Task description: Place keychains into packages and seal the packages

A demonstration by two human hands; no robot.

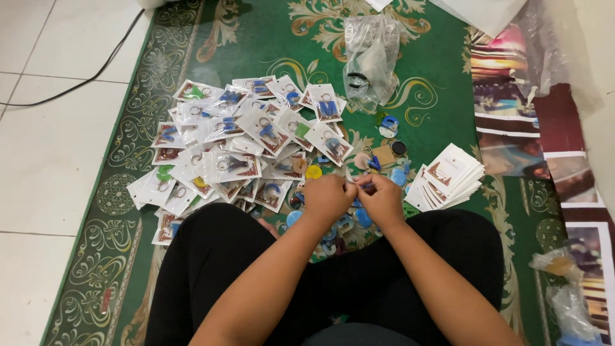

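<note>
My left hand (327, 197) and my right hand (383, 200) meet in front of my crossed legs, fingers pinched together on a small clear packet with a blue keychain (359, 186); most of it is hidden by my fingers. Loose round keychains (313, 172) in yellow, blue and pink lie on the green carpet (442, 77) just beyond my hands. A big heap of packed keychains in clear sleeves (243, 144) spreads to the left. A stack of white backing cards (448, 179) lies to the right.
A clear plastic bag (370, 57) stands at the far side of the carpet. Printed sheets (512, 115) lie along the right edge, with crumpled plastic (564, 288) at the lower right. White floor tiles (45, 147) and a black cable (77, 83) are on the left.
</note>
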